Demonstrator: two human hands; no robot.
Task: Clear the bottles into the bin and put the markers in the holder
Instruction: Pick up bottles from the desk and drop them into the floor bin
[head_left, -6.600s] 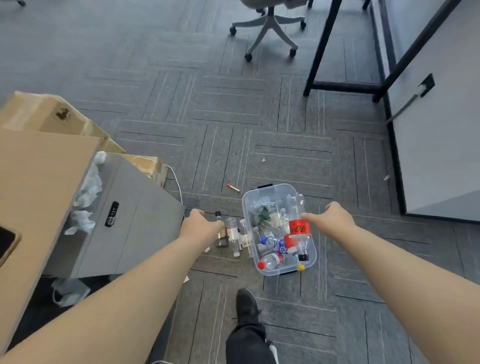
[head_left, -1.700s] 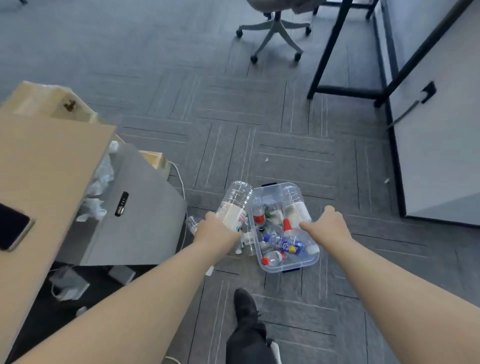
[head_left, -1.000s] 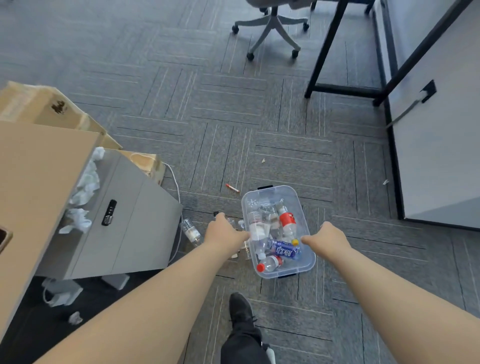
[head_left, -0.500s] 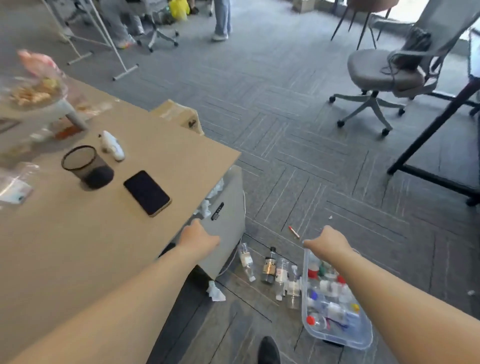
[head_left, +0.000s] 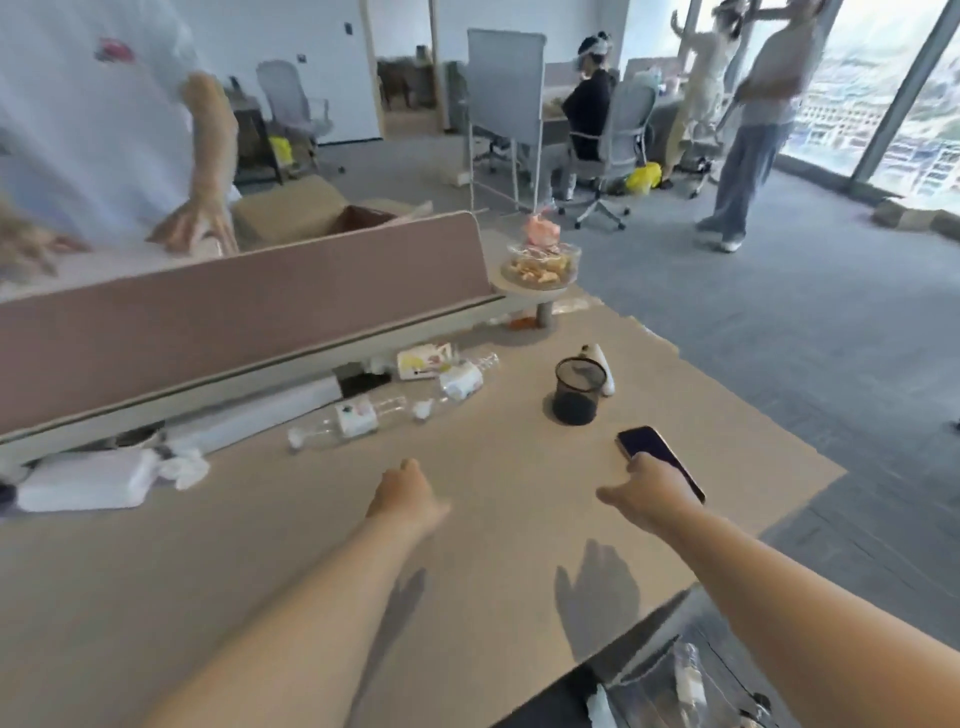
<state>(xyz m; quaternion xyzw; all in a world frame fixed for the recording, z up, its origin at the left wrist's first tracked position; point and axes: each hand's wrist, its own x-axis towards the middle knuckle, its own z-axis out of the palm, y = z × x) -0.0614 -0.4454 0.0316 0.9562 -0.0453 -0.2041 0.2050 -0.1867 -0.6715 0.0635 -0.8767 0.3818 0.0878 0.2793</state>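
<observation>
Two clear empty bottles lie on their sides on the tan desk (head_left: 156, 571): one (head_left: 348, 420) ahead of my left hand and one (head_left: 462, 376) farther back. A black mesh holder (head_left: 575, 392) stands upright at the right, with a white marker-like object (head_left: 602, 364) lying behind it. My left hand (head_left: 410, 493) hovers over the desk, loosely curled and holding nothing. My right hand (head_left: 649, 486) hovers with thumb spread, empty, above the near end of a dark phone (head_left: 641, 444). On the floor at bottom right is the clear bin (head_left: 654, 670) with bottles, blurred.
A brown divider panel (head_left: 234, 312) runs along the desk's back edge. White packages and crumpled tissue (head_left: 104, 475) lie at the left. A glass bowl of snacks (head_left: 540, 265) sits at the divider's end. Another person's hand (head_left: 195, 228) rests beyond the divider. People and chairs stand farther off.
The view has swung up from the floor bin to the desk top. Both my hands moved up and now hover over the desk, the right one above the phone.
</observation>
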